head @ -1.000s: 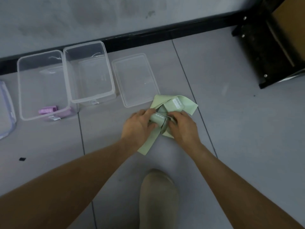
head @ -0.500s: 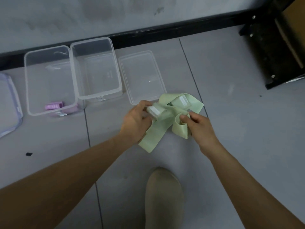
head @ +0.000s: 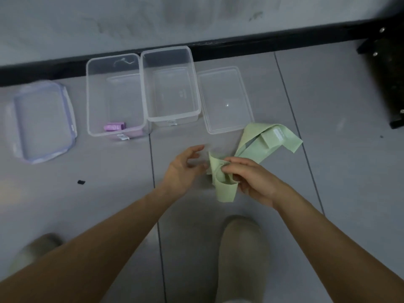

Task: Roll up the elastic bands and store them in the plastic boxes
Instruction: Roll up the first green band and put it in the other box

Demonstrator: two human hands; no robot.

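A pale green elastic band (head: 258, 147) lies loose on the grey floor, one end trailing toward a clear lid. My right hand (head: 251, 180) pinches its near end, which hangs in a folded loop. Just left of the band, my left hand (head: 185, 169) hovers with fingers spread and nothing in it. Two clear plastic boxes stand side by side by the wall: the left box (head: 94, 110) holds a rolled purple band (head: 114, 126), the right box (head: 194, 101) holds nothing.
A clear lid (head: 225, 99) lies right of the boxes, a purple-rimmed lid (head: 43, 121) far left. Dark furniture (head: 387, 68) stands at the right edge. My shoes (head: 242, 256) are near the bottom. A small black scrap (head: 81, 182) lies on the floor.
The small green roll held between both hands has come undone. My left hand has let go and opened. My right hand now holds the loose end, and the view has shifted right.
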